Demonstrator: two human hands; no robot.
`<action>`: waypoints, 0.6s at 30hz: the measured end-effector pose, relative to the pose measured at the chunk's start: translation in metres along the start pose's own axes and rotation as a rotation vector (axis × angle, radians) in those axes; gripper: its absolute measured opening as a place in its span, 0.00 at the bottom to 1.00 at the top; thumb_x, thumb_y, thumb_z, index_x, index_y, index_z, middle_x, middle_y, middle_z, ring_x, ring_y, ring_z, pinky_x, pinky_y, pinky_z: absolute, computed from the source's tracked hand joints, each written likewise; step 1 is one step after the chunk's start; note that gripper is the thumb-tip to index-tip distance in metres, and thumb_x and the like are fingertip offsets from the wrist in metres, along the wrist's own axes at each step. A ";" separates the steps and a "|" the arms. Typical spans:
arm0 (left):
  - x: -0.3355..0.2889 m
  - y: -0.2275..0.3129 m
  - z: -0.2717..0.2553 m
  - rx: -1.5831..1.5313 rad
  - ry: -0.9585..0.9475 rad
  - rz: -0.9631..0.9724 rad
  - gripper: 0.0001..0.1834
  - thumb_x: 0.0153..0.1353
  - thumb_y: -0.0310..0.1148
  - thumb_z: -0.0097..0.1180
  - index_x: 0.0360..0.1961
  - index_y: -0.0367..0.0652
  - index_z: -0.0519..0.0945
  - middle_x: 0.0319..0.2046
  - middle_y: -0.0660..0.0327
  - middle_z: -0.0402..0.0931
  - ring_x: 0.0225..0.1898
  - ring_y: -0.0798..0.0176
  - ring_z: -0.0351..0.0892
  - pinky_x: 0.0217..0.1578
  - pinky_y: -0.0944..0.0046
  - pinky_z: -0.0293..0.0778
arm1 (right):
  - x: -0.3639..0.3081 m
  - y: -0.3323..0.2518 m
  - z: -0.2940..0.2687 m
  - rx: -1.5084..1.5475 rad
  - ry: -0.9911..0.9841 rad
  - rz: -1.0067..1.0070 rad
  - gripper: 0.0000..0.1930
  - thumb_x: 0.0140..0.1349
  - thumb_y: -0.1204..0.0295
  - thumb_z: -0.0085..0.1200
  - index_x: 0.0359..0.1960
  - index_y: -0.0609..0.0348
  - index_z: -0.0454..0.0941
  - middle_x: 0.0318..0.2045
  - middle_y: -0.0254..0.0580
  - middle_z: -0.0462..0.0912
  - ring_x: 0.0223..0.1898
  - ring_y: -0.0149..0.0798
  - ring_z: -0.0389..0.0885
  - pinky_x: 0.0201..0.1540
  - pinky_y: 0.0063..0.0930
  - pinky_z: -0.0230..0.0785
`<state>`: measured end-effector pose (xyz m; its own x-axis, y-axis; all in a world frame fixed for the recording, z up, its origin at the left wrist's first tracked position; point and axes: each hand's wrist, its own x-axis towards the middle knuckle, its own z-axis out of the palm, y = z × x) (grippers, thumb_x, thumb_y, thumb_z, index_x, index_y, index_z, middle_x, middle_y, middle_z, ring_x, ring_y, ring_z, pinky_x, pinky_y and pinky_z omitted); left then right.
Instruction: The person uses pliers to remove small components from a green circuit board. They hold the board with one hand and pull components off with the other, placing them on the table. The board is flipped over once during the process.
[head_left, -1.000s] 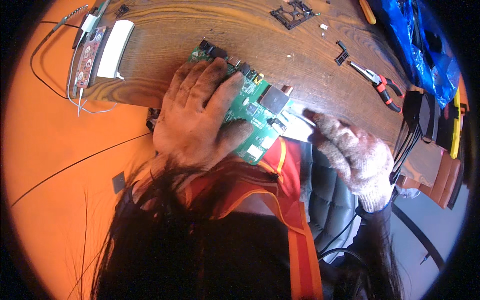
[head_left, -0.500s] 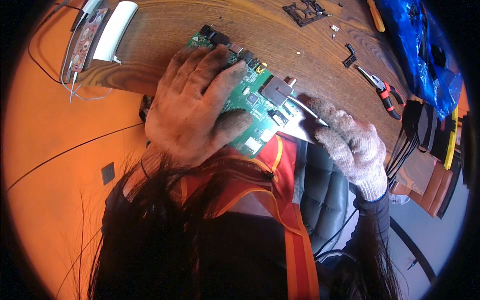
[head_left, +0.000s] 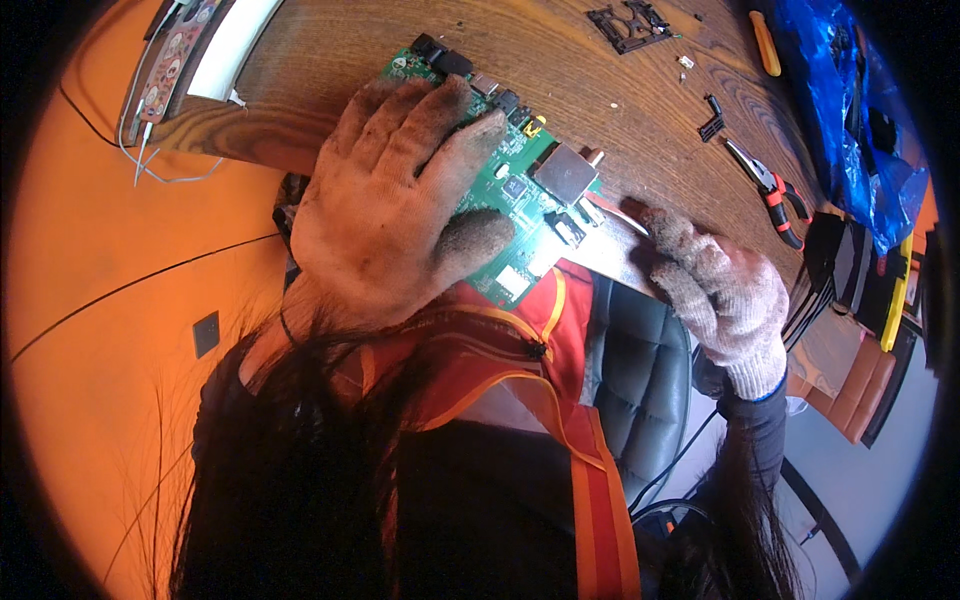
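Both my hands wear soiled white knit gloves. My left hand lies over the left part of a green circuit board, fingers stretched out and thumb apart, pressing on its face. Ports line the board's far edge, and a square metal box sits toward its right end. My right hand, beside that end, has its fingers closed around a slender metal tool. The tool's shaft points toward the small connectors below the metal box. My fingers hide its rear part, so its kind is unclear.
Red-handled pliers, a black plastic bracket and small loose parts lie on the wooden table. A blue plastic bag and an orange handle are at the right. A power strip stands at the left.
The tool's tip has left the metal box and moved down and right toward the connectors. My right hand has shifted slightly right. My left hand stays on the board.
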<state>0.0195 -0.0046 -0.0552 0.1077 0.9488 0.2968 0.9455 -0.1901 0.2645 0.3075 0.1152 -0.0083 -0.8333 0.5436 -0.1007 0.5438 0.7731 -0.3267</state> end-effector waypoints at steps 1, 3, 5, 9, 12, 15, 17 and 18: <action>0.000 0.000 0.000 0.025 0.002 0.008 0.34 0.51 0.42 0.69 0.60 0.43 0.76 0.62 0.46 0.70 0.64 0.39 0.67 0.67 0.41 0.57 | 0.000 -0.001 -0.001 -0.073 -0.022 0.000 0.17 0.63 0.61 0.60 0.53 0.47 0.83 0.32 0.44 0.84 0.31 0.49 0.84 0.33 0.39 0.75; 0.001 -0.001 0.000 -0.010 0.000 0.003 0.35 0.51 0.43 0.68 0.60 0.43 0.76 0.62 0.46 0.70 0.63 0.40 0.68 0.68 0.42 0.57 | 0.000 -0.004 -0.002 -0.185 -0.064 0.004 0.17 0.63 0.61 0.60 0.53 0.46 0.83 0.32 0.44 0.83 0.30 0.50 0.83 0.33 0.40 0.75; 0.001 -0.002 0.001 -0.011 0.014 0.016 0.35 0.51 0.43 0.68 0.60 0.43 0.76 0.62 0.46 0.70 0.63 0.40 0.68 0.67 0.42 0.57 | 0.001 -0.004 -0.002 -0.263 -0.102 0.022 0.17 0.62 0.62 0.60 0.54 0.44 0.82 0.30 0.44 0.82 0.29 0.50 0.83 0.32 0.40 0.74; -0.001 -0.003 0.002 -0.005 0.023 0.027 0.34 0.52 0.43 0.67 0.61 0.44 0.76 0.62 0.46 0.71 0.63 0.40 0.69 0.67 0.42 0.57 | 0.002 0.002 0.002 -0.007 -0.042 -0.001 0.18 0.65 0.61 0.57 0.55 0.45 0.81 0.32 0.43 0.83 0.30 0.49 0.83 0.32 0.38 0.73; 0.000 -0.002 0.001 0.006 0.029 0.016 0.34 0.53 0.44 0.67 0.61 0.44 0.76 0.61 0.46 0.71 0.62 0.40 0.69 0.67 0.43 0.58 | 0.004 0.007 0.006 0.410 -0.038 0.027 0.18 0.67 0.61 0.56 0.57 0.48 0.81 0.33 0.44 0.84 0.31 0.47 0.84 0.33 0.34 0.73; 0.002 0.001 0.002 -0.034 0.031 0.019 0.34 0.53 0.45 0.67 0.60 0.43 0.77 0.60 0.47 0.72 0.62 0.40 0.69 0.66 0.45 0.59 | 0.005 0.008 0.006 0.707 -0.061 0.241 0.17 0.67 0.65 0.58 0.56 0.55 0.80 0.40 0.46 0.87 0.36 0.43 0.86 0.39 0.31 0.76; 0.002 0.005 0.003 -0.058 0.034 0.020 0.33 0.52 0.45 0.68 0.59 0.43 0.78 0.59 0.47 0.73 0.61 0.40 0.69 0.66 0.46 0.61 | 0.009 0.006 0.008 0.596 0.012 0.046 0.18 0.67 0.66 0.58 0.56 0.58 0.80 0.42 0.47 0.87 0.38 0.41 0.87 0.41 0.30 0.76; 0.002 0.009 0.005 -0.055 0.041 0.018 0.33 0.51 0.45 0.69 0.58 0.43 0.78 0.59 0.47 0.73 0.61 0.40 0.69 0.65 0.46 0.61 | 0.012 0.005 0.010 0.557 0.030 -0.090 0.18 0.67 0.66 0.58 0.56 0.59 0.79 0.44 0.47 0.87 0.39 0.40 0.87 0.41 0.30 0.76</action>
<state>0.0299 -0.0029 -0.0563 0.1108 0.9343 0.3388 0.9250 -0.2216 0.3086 0.2996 0.1222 -0.0205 -0.8664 0.4988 -0.0250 0.3287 0.5319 -0.7804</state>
